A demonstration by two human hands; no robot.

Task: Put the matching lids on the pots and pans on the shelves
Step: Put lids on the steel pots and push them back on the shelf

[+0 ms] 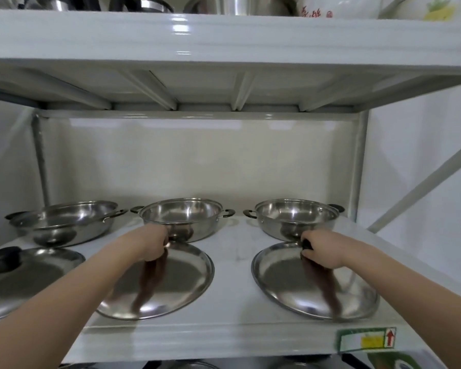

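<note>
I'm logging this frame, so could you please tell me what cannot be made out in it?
- Middle lid knob: head view, covered by left hand.
- Right lid knob: mostly covered by right hand.
- Left lid: cut by left edge.
- Top-shelf cookware: cut by top edge.
- Label: text blurred.

glossy white metal shelving [224, 41], pale wall [423, 155]

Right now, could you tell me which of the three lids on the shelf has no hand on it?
The leftmost lid, in front of the widest pot: its black knob is uncovered, while the left hand and right hand grip the other two knobs.
</note>
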